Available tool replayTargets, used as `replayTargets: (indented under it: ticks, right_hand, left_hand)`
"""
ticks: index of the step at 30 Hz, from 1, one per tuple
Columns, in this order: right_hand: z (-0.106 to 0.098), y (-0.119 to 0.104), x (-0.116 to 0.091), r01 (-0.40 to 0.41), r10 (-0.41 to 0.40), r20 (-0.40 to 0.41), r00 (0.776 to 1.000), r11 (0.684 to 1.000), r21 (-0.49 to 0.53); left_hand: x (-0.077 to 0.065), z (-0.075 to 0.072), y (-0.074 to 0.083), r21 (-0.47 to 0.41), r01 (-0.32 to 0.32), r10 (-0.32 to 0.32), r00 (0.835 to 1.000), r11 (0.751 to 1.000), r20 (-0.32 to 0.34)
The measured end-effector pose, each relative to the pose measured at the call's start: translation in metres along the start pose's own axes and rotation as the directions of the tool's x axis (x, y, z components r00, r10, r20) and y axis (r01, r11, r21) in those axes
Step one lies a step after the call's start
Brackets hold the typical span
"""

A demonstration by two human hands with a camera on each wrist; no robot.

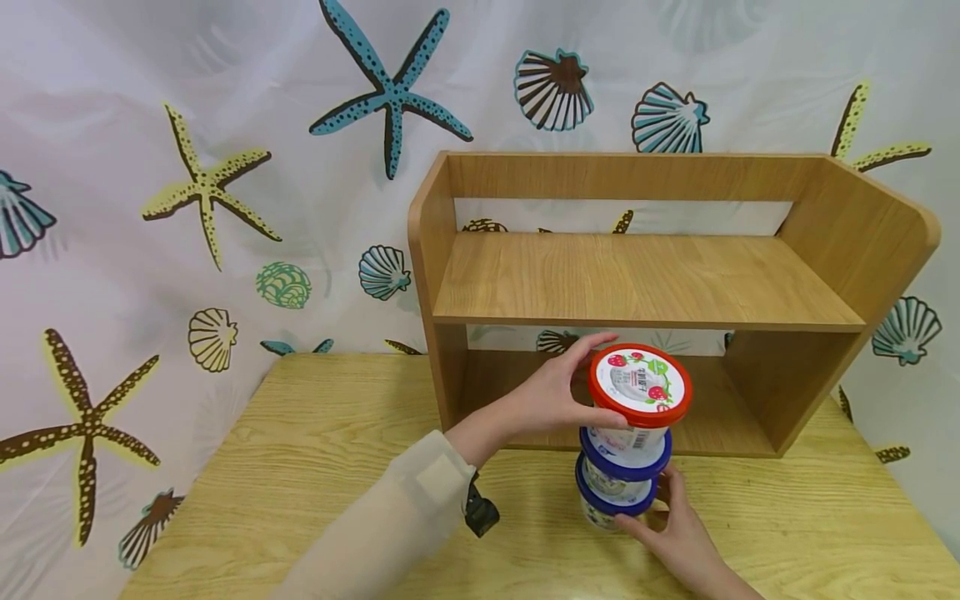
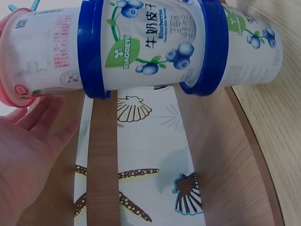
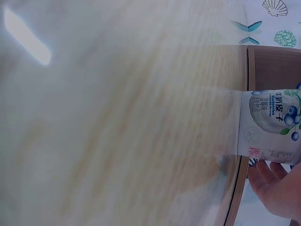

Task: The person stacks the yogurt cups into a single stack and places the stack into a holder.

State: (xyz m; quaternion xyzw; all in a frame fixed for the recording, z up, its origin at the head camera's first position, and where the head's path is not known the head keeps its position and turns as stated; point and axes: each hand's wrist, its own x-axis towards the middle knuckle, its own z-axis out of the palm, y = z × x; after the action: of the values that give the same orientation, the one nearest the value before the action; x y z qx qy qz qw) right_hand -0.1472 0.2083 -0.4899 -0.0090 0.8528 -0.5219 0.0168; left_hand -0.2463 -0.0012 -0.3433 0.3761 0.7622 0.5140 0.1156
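The light-brown wood-grain bench (image 1: 300,433) carries a two-level wooden shelf unit (image 1: 645,279) w/ open front at its rear side, &, just in front, the lowest white round tub w/ blue lid (image 1: 597,517) of a 3-tub stack (image 1: 624,468).

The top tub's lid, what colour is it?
The lid is strawberry-printed white with a red rim, clearest in the head view.

Here's the top tub (image 1: 640,385): bright red lid, wht centre w/ strawberries & grn leaves! Under it the mid tub (image 2: 150,44) and btm tub (image 2: 254,49), both dk blue lids, wht bodies, blueberry prints, grn leaf logos. Lt-brn grain on the shelf unit (image 1: 645,279), yellower grain along the table (image 1: 337,467). Backdrop (image 1: 262,67): wht, w/ spotted blue, yellow, brn starfish, plus striped shells! Cream sleeve (image 1: 390,525), blk wrist device (image 1: 481,510).
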Motion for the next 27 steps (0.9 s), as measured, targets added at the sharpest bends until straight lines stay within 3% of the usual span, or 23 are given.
replayTargets:
  ticks: [9, 15, 19, 21, 23, 27]
  right_hand:
    - [0.0, -0.001, 0.0, -0.003, 0.003, -0.007, 1.0, 1.0, 0.0]
    - [0.001, -0.002, -0.001, -0.011, 0.011, -0.003, 1.0, 1.0, 0.01]
    - [0.002, -0.003, -0.001, -0.024, 0.024, 0.009, 1.0, 1.0, 0.009]
    - [0.001, -0.003, -0.001, -0.018, 0.018, 0.008, 1.0, 1.0, 0.01]
    - [0.001, -0.003, -0.001, -0.01, 0.01, 0.002, 1.0, 1.0, 0.011]
    - [0.001, -0.002, -0.002, 0.0, 0.0, -0.004, 1.0, 1.0, 0.01]
  left_hand:
    - [-0.012, -0.017, 0.006, 0.063, -0.021, 0.022, 1.0, 0.998, -0.015]
    - [-0.029, -0.042, 0.015, 0.13, -0.084, 0.092, 0.994, 0.988, -0.053]
    - [-0.044, -0.062, 0.022, 0.225, -0.147, 0.173, 0.98, 0.963, -0.102]
    - [-0.05, -0.073, 0.027, 0.294, -0.203, 0.252, 0.958, 0.934, -0.14]
    - [-0.055, -0.084, 0.033, 0.385, -0.272, 0.359, 0.917, 0.882, -0.176]
    - [-0.06, -0.108, 0.048, 0.578, -0.364, 0.569, 0.792, 0.73, -0.22]
